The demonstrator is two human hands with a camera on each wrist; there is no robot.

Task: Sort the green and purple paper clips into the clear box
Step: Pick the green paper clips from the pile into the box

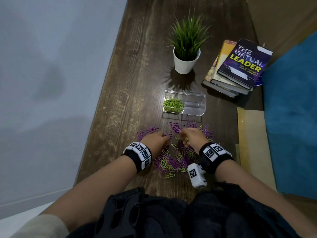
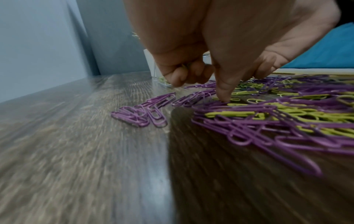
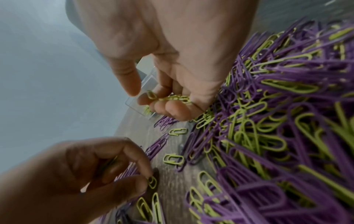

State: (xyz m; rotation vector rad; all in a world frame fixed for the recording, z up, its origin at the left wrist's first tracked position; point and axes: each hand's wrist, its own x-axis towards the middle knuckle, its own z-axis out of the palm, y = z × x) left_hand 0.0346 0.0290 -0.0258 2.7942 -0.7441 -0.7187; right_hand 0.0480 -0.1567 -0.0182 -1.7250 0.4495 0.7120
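My left hand: my left hand [image 1: 157,140] is low over the left edge of the pile, fingers curled. In the right wrist view my thumb and forefinger pinch 1 green clip [image 3: 152,182] just above the wood. In the left wrist view 1 fingertip [image 2: 223,92] points down onto the purple clips.

My right hand: my right hand [image 1: 193,137] is raised a little over the middle of the pile. My curled fingers cup a small bunch of green clips [image 3: 172,97] against the palm, while the forefinger [image 3: 127,78] sticks out straight and holds nothing.

Mixed pile: the mixed pile of green and purple paper clips [image 1: 173,162] lies on the table [image 1: 123,103] between my wrists and just in front of my lap, thickest on the right.

Purple clips: loose purple clips [image 1: 202,128] fan out on the wood beyond my hands, between them and the box. A smaller purple cluster [image 2: 140,114] lies to the left, apart from the main heap.

Clear box: the clear box [image 1: 185,103] stands beyond the clips, open at the top, with 2 compartments. The left one holds sorted green clips [image 1: 173,105]; the right one [image 1: 194,103] holds none that I can see.

Beyond the box: a potted plant [image 1: 187,47] in a white pot stands behind it, and a stack of books [image 1: 240,66] lies to the right.
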